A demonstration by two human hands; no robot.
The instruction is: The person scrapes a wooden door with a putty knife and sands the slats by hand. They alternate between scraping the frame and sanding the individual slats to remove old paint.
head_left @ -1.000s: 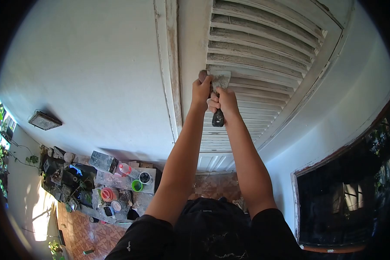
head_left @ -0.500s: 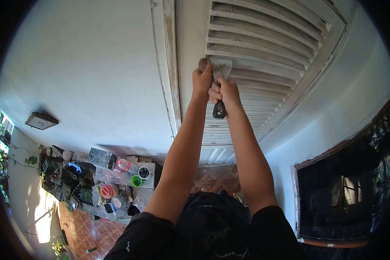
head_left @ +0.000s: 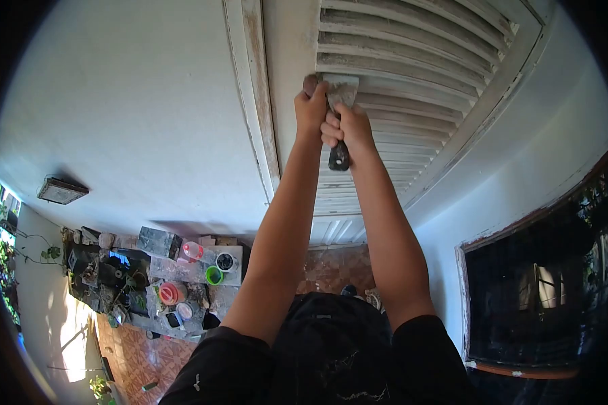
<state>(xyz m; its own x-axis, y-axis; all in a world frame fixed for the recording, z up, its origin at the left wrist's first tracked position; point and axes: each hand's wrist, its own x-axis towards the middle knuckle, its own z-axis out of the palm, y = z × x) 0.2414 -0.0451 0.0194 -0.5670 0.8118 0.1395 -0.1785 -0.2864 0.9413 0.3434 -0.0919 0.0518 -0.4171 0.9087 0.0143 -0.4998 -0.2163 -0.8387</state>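
Observation:
My right hand point(head_left: 351, 127) is closed around the black handle point(head_left: 340, 159) of a putty knife. The knife's wide, stained blade point(head_left: 342, 86) points up against the pale slats of a louvered door point(head_left: 402, 71). Close beside it, my left hand point(head_left: 310, 113) is wrapped round a tool with a brown, rounded end point(head_left: 310, 84), and the rest of that tool is mostly hidden by my fingers. Both hands are raised in front of me at the left edge of the slats, nearly touching each other.
Below on the left, a cluttered ledge holds a green cup point(head_left: 214, 275), a red container point(head_left: 171, 293), a white pot point(head_left: 225, 262) and a grey block point(head_left: 159, 241). A wall lamp point(head_left: 62, 190) juts from the white wall. A dark window point(head_left: 534, 304) is at right.
Both hands and the putty knife have shifted slightly up and left in view. The door and wall also sit a little differently in the frame. Both grips are unchanged.

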